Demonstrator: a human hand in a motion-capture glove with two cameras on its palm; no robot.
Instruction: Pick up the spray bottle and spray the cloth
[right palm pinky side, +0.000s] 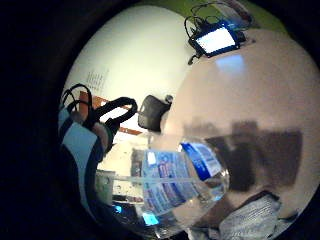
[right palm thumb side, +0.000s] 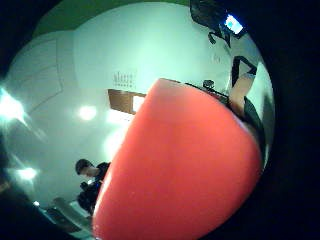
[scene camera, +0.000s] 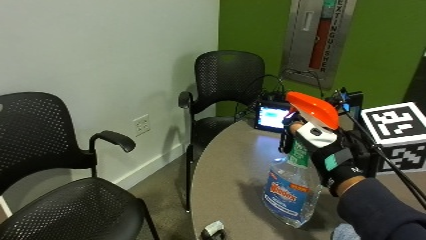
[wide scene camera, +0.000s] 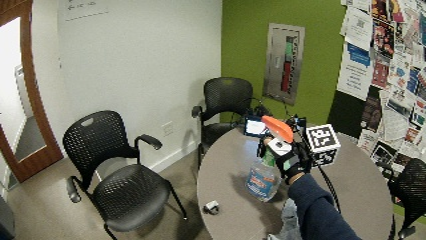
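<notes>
**Outside view first: bottle in gloved hand above the table**

Outside view: gloved right hand (scene camera: 335, 154) has its fingers curled round the neck of a clear spray bottle (scene camera: 290, 192), just under the orange trigger head (scene camera: 313, 109). Bottle is upright, blue label facing the camera, its base at or just above the round grey table (scene camera: 233, 175); contact cannot be told. A lit small screen (scene camera: 273, 118) stands at the table's far edge. Two black mesh chairs (scene camera: 223, 85) along the white wall. A small metal clip (scene camera: 213, 230) lies near the table's near edge.

Wide outside view: same grip, right hand (wide scene camera: 290, 160) on the spray bottle (wide scene camera: 262, 183), held over the table (wide scene camera: 226, 170). Grey-blue cloth (wide scene camera: 289, 226) lies on the table beside the person's dark sleeve, near the bottle but apart from it.

Little finger side palm view: the bottle's clear body and blue label (right palm pinky side: 172, 185) fill the space close to the palm; striped cloth (right palm pinky side: 250, 222) lies on the table beyond it.

Thumb side palm view: orange trigger head (right palm thumb side: 180, 165) covers most of the field.
</notes>
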